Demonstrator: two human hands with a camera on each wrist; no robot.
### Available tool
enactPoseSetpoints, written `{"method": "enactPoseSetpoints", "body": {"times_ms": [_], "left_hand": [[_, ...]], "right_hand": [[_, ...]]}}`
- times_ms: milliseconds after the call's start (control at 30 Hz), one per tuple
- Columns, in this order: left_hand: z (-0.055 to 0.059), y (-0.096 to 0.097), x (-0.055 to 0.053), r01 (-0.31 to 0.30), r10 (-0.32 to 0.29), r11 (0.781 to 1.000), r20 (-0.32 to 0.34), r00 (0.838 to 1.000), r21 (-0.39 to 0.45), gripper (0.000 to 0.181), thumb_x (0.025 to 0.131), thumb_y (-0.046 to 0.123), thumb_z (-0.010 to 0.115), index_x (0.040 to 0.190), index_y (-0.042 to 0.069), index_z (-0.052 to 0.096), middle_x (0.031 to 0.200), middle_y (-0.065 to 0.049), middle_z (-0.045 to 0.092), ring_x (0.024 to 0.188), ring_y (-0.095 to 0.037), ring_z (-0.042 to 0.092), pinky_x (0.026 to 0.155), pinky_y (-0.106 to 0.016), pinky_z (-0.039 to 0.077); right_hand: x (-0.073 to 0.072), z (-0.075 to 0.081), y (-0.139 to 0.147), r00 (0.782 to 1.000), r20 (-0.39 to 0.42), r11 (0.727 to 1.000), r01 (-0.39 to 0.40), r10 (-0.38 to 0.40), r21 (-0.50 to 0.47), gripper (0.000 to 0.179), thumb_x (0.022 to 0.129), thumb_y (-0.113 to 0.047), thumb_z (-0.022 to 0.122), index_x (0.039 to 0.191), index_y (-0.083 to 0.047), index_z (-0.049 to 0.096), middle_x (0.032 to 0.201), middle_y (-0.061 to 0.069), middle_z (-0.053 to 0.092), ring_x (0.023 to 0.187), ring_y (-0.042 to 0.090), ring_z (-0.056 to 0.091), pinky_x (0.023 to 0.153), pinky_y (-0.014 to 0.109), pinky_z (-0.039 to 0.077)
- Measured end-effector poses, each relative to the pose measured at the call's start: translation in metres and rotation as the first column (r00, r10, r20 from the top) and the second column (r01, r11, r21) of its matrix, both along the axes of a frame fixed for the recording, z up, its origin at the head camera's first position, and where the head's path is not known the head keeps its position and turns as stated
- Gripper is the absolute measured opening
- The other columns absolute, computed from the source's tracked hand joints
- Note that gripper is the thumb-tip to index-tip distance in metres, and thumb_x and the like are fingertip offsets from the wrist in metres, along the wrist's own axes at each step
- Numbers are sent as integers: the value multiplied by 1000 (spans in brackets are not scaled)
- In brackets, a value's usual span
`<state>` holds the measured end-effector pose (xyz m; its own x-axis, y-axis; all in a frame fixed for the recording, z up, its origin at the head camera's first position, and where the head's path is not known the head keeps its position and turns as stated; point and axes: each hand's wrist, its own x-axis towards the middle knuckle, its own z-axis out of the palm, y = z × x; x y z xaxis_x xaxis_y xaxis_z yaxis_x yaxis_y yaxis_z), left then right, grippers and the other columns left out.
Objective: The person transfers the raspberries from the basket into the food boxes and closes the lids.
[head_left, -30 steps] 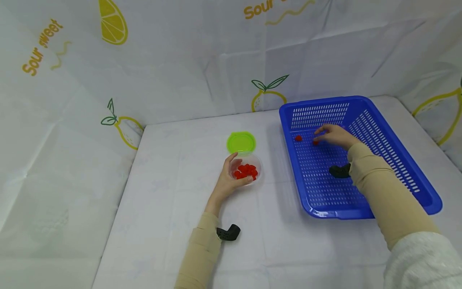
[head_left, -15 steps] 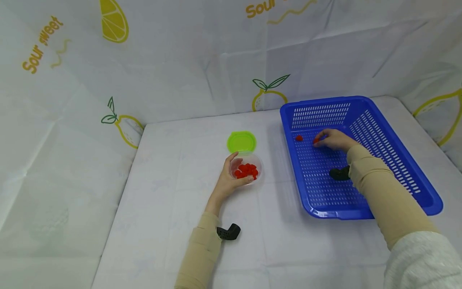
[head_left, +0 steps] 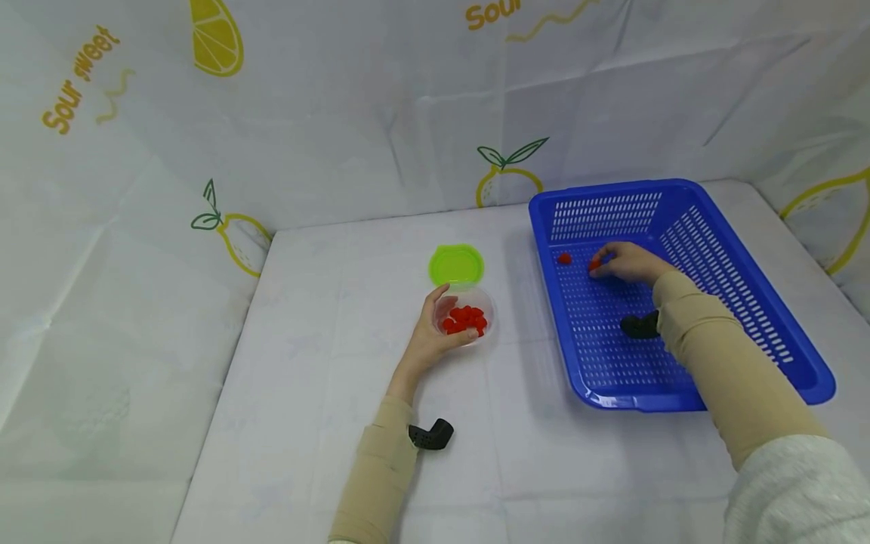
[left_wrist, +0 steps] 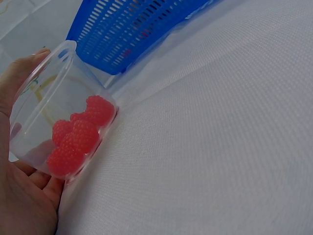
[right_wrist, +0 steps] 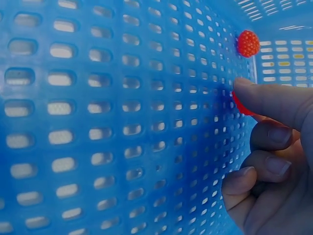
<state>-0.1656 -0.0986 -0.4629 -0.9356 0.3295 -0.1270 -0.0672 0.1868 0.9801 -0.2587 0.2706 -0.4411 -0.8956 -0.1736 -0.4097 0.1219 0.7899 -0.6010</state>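
Note:
My left hand (head_left: 430, 337) grips a clear plastic cup (left_wrist: 78, 81) on the white-covered table, fingers and thumb round its wall. Several red raspberries (left_wrist: 80, 137) lie in the bottom of the cup. Inside the blue basket (head_left: 578, 370), my right hand (head_left: 628, 263) pinches a raspberry (right_wrist: 240, 104) close over the slotted floor, the thumb covering much of it. Its other fingers are curled in towards the palm. Another raspberry (right_wrist: 248, 43) lies apart on the basket floor, near the left wall in the head view.
A bright green lid (head_left: 456, 265) lies flat just behind the cup. The basket's raised slotted walls stand round the right hand. A black wrist device (head_left: 431, 435) juts from the left sleeve, another (head_left: 639, 326) from the right. A printed white cloth (head_left: 340, 136) hangs behind the table.
My right hand has lowered slightly onto the raspberry in the basket and its fingers have closed on it. The left hand and cup have stayed in place.

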Motion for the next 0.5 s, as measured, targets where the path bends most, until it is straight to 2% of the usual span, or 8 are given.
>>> {"method": "enactPoseSetpoints", "body": {"times_ms": [200, 300, 367, 433, 500], "left_hand": [[1, 1, 0, -1, 1, 1000, -4, 1000, -10, 86, 79, 17, 73, 146, 21, 20, 147, -10, 35, 139, -25, 30, 113, -43, 31], [1, 1, 0, -1, 1, 1000, -2, 1000, -6, 86, 79, 17, 73, 146, 20, 20, 147, -10, 35, 139, -24, 30, 113, -43, 31], [1, 0, 0, -3, 3, 1000, 1, 1000, -3, 86, 79, 17, 73, 146, 20, 20, 147, -9, 36, 139, -24, 31, 113, -42, 30], [0, 0, 0, -6, 6, 1000, 5, 1000, -3, 86, 78, 17, 73, 146, 21, 20, 147, -8, 36, 138, -23, 31, 113, -42, 30], [-1, 0, 0, -7, 7, 1000, 7, 1000, -1, 86, 78, 17, 74, 146, 21, 20, 147, -8, 36, 138, -22, 31, 113, -42, 30]], "right_hand": [[-1, 5, -3, 1000, 5, 1000, 3, -3, -2, 42, 91, -25, 58, 120, 4, 46, 124, 27, 43, 101, 36, 42, 75, 40, 42], [0, 10, -6, 1000, 3, 1000, -2, 2, -15, 44, 91, -25, 58, 120, 5, 46, 128, 29, 41, 111, 42, 40, 86, 53, 42], [1, 14, -8, 1000, -3, 999, -4, 4, -34, 45, 90, -26, 58, 121, 5, 46, 131, 30, 40, 119, 45, 37, 96, 61, 34], [2, 18, -10, 1000, -15, 999, -10, 9, -51, 46, 90, -27, 58, 121, 5, 45, 133, 30, 39, 124, 47, 33, 102, 65, 27], [2, 21, -11, 1000, -24, 998, -9, 8, -65, 46, 90, -27, 59, 121, 4, 45, 134, 29, 38, 125, 46, 33, 101, 65, 28]]}}
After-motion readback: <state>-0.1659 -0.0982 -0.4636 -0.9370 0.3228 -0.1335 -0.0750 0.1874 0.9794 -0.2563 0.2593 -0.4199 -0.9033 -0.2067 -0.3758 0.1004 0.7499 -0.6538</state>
